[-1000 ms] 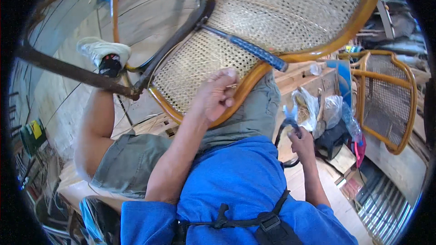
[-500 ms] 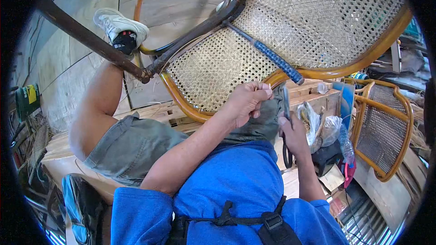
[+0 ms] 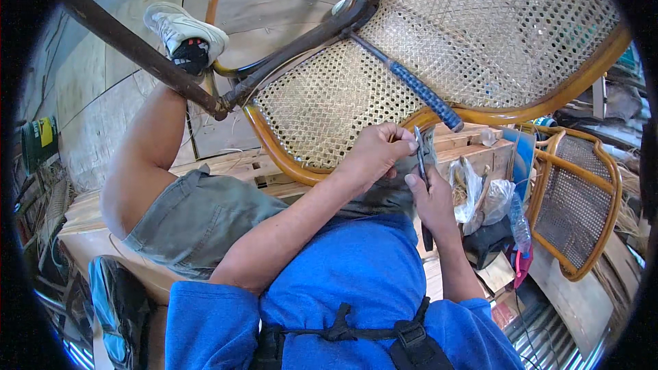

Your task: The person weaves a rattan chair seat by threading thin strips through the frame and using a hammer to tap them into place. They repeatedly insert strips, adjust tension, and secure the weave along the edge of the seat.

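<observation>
In front of my lap, my left hand (image 3: pixel 375 154) is closed in a pinch on what seems a thin pale strand; hardly any of it shows. My right hand (image 3: pixel 433 199) grips a slim metal tool (image 3: pixel 421 156) with a black handle, upright, its tip close against the left fingertips. Whether it is scissors or pliers I cannot tell. Just beyond both hands rests a chair with woven cane panels (image 3: pixel 329 113) in a glossy brown rattan frame (image 3: pixel 274 155). A dark rod with a blue checkered grip (image 3: pixel 425 96) lies across the cane.
Dark chair legs (image 3: pixel 144 58) cross above my bent leg and white shoe (image 3: pixel 185 31). At right stand a second cane-panelled piece (image 3: pixel 577 199), plastic bags (image 3: pixel 497 199) and a clear bottle (image 3: pixel 519 223). Wooden boards (image 3: pixel 473 142) lie beneath. A dark green container (image 3: pixel 39 142) is far left.
My right hand has moved up and left, bringing the tool to the left fingertips. My left hand keeps its pinch; the pale end that stuck out of it is now hardly visible.
</observation>
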The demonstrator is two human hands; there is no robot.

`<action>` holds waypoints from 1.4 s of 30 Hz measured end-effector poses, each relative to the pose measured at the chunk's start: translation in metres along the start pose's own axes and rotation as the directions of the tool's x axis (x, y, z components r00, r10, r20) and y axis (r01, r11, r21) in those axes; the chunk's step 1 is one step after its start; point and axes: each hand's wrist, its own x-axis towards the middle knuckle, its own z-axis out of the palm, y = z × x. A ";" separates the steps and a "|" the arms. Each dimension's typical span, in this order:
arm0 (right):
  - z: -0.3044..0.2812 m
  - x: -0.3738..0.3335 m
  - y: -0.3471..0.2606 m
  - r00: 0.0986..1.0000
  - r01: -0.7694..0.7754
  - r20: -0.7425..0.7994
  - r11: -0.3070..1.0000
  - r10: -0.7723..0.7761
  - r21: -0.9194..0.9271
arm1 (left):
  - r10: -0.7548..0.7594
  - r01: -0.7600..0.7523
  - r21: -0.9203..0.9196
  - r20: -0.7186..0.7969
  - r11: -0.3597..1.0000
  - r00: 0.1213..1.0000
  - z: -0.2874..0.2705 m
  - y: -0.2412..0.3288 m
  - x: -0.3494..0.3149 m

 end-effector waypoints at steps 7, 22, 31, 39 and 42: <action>0.003 -0.018 0.118 0.957 -0.262 -0.159 0.959 0.243 -0.106 | 0.010 -0.010 -0.006 -0.002 1.000 1.000 -0.003 -0.008 0.005; 0.012 0.030 0.000 0.992 0.006 -0.115 0.872 0.057 0.490 | 0.347 -0.323 0.486 0.043 0.812 0.937 -0.006 -0.003 -0.002; 0.026 0.061 -0.010 0.998 0.053 -0.066 0.479 0.011 0.876 | 0.397 -0.324 0.556 -0.012 0.766 0.918 -0.016 0.022 -0.009; 0.040 0.082 -0.010 0.998 0.042 -0.018 0.482 -0.056 0.875 | 0.513 -0.354 0.732 0.007 0.583 0.859 -0.036 0.019 -0.001; 0.034 0.086 -0.015 0.984 -0.122 0.167 0.466 -0.056 0.876 | 0.576 -0.398 0.785 0.064 0.475 0.815 -0.049 0.021 0.000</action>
